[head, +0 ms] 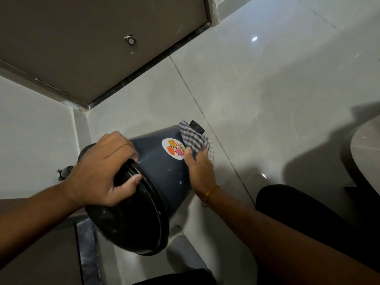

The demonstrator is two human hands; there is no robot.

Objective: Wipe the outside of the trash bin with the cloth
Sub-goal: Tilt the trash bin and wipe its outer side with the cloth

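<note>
A dark blue-grey trash bin with a black lid is tilted towards me over the tiled floor. A round flower sticker shows on its side, and a black pedal sticks out at its far base. My left hand grips the lid's rim, thumb over the edge. My right hand presses a blue-and-white checked cloth against the bin's right side, just beside the sticker. Part of the cloth drapes over the bin's far end.
A brown door with a small round stopper stands behind the bin. A light wall lies to the left, with a black hook. My dark-clothed knee is at the right; a pale rounded fixture lies at the far right.
</note>
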